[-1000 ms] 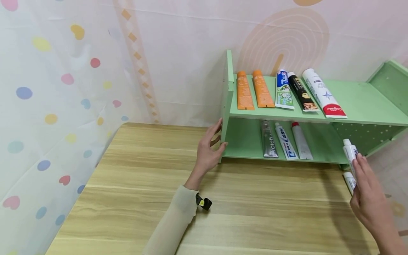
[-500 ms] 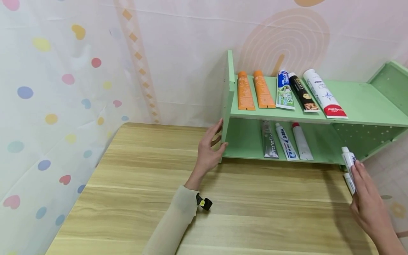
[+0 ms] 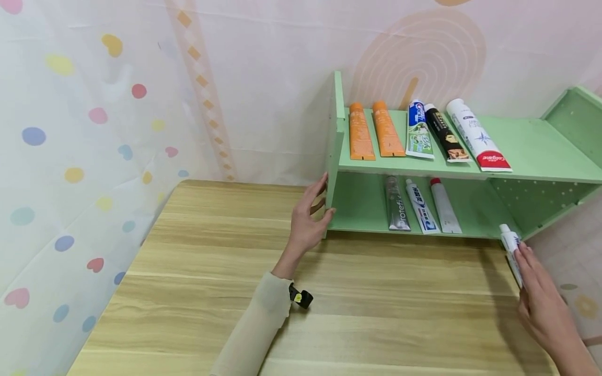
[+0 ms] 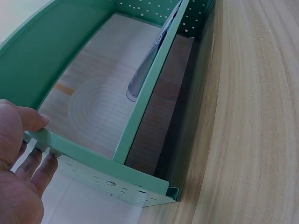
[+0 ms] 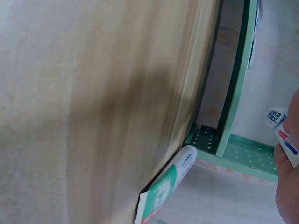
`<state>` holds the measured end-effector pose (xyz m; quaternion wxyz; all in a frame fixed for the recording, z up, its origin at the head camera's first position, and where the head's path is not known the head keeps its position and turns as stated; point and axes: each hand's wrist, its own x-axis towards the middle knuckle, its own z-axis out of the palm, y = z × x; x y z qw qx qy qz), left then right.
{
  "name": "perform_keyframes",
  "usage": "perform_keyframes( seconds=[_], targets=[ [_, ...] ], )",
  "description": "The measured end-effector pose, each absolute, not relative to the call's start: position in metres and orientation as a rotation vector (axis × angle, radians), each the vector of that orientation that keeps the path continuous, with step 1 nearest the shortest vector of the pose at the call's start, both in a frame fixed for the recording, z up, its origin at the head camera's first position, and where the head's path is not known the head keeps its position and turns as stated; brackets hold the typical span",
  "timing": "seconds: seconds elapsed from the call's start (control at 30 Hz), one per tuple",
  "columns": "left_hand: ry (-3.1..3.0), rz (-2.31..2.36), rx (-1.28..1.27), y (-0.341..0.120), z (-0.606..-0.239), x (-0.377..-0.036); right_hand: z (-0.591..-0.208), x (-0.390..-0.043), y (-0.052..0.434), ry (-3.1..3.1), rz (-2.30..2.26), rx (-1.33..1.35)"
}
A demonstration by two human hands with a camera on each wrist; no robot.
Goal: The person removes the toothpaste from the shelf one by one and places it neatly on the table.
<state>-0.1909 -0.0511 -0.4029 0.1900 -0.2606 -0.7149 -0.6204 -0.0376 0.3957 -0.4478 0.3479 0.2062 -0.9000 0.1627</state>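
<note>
My left hand [image 3: 307, 222] grips the left side panel [image 3: 334, 156] of a green two-tier shelf [image 3: 550, 143]. In the left wrist view its thumb lies on the inner side of the panel edge, with fingers outside. My right hand [image 3: 545, 305] pinches a white toothpaste tube [image 3: 509, 240], cap pointing away, just in front of the shelf's right end. In the right wrist view only part of that tube [image 5: 290, 147] shows between thumb and fingers. Below it, a white and green tube [image 5: 167, 184] lies at the table's right edge, mostly hidden in the head view.
Two orange tubes [image 3: 374, 130], a blue-green Crest tube [image 3: 420, 130], a black tube [image 3: 446, 134] and a Colgate tube [image 3: 478, 137] lie on the upper tier. Below lie a grey tube [image 3: 397, 206], a white-blue tube [image 3: 422, 207] and a red-capped tube [image 3: 445, 207]. The wooden table [image 3: 400, 313] extends in front.
My right hand with the toothpaste tube has moved slightly down and left, now covering most of the tube at the table edge. The left hand stays on the shelf panel.
</note>
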Motion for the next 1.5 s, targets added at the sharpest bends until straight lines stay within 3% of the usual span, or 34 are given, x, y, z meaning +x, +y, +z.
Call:
perform_keyframes(
  seconds=[0.3, 0.7, 1.5],
  targets=[
    [-2.010, -1.749, -0.730, -0.052, -0.402, -0.192, -0.453, -0.035, 0.399, -2.438, 0.459, 0.531],
    [-2.028, -1.735, -0.722, -0.053, -0.433, -0.214, -0.468, -0.029, 0.403, -2.562, 0.401, 0.465],
    [-2.028, -1.741, -0.734, -0.051, -0.431, -0.214, -0.479, -0.018, 0.416, -2.757, 0.267, 0.395]
  ],
)
